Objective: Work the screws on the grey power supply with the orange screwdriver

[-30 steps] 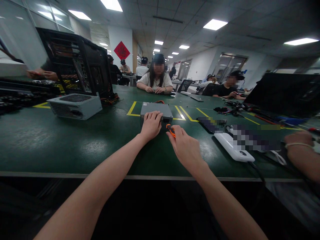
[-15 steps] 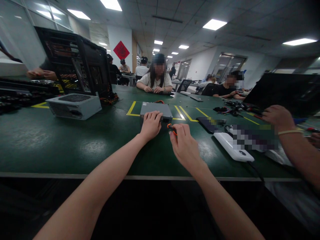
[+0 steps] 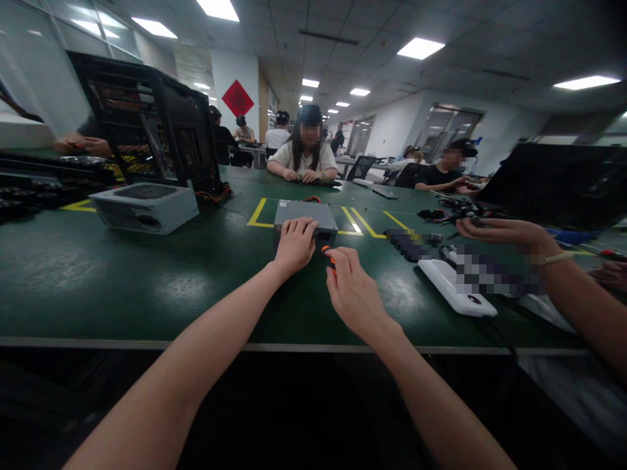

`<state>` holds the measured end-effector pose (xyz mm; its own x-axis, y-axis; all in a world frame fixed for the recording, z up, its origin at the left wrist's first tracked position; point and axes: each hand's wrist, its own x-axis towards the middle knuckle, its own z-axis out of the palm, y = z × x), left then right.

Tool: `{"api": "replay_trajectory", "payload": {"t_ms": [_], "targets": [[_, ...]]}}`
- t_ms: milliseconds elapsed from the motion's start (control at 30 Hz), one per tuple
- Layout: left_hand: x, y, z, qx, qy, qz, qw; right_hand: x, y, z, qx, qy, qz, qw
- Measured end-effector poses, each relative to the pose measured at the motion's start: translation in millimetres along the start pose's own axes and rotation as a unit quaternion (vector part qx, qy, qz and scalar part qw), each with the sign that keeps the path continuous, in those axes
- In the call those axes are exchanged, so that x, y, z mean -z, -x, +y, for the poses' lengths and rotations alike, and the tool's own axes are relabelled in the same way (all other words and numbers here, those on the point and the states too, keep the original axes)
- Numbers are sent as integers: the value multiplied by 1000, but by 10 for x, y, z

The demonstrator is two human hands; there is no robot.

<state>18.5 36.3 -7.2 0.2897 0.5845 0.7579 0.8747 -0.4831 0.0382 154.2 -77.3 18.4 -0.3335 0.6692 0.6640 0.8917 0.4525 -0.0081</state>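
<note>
While the left hand (image 3: 294, 247) is lying with loose fingers on the near end of the grey metal box (image 3: 306, 213), mid-table on the green table (image 3: 147, 281), the right hand (image 3: 353, 294) is gripping an orange-handled screwdriver (image 3: 327, 250) at the box's near face; probably working a screw; tip hidden; firm bracing and straight alignment are seeming necessary.

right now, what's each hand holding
Left hand: open, holding nothing, fingers resting on the near edge of the grey box.
Right hand: closed on an orange-handled tool.

Most of the orange screwdriver (image 3: 327, 252) inside the right hand (image 3: 355, 295)
</note>
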Motion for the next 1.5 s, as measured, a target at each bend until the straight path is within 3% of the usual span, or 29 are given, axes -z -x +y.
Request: {"api": "replay_trajectory", "payload": {"t_ms": [200, 333, 533, 667, 833, 967, 1133, 1500], "targets": [[-6, -3, -10, -3, 0, 5, 1000, 50, -53, 50, -88, 10, 2, 996], [-7, -3, -5, -3, -1, 4, 1000, 57, -59, 88, -9, -36, 30, 999], [8, -1, 4, 0, 0, 0, 1000, 24, -181, 244, -37, 15, 64, 997], [29, 0, 22, 3, 2, -1, 1000, 25, -269, 355, 24, -34, 90, 995], [21, -1, 32, 7, 3, -1, 1000, -143, -244, 480, 135, -53, 144, 979], [-5, -1, 27, 10, -1, 2, 1000, -280, -173, 477, 148, -24, 181, 972], [14, 5, 26, 2, 4, -1, 1000, -332, -93, 364, 178, -2, 158, 971], [22, 9, 13, 0, 3, -8, 1000, -334, -76, 337, 174, 31, 151, 973]]}}
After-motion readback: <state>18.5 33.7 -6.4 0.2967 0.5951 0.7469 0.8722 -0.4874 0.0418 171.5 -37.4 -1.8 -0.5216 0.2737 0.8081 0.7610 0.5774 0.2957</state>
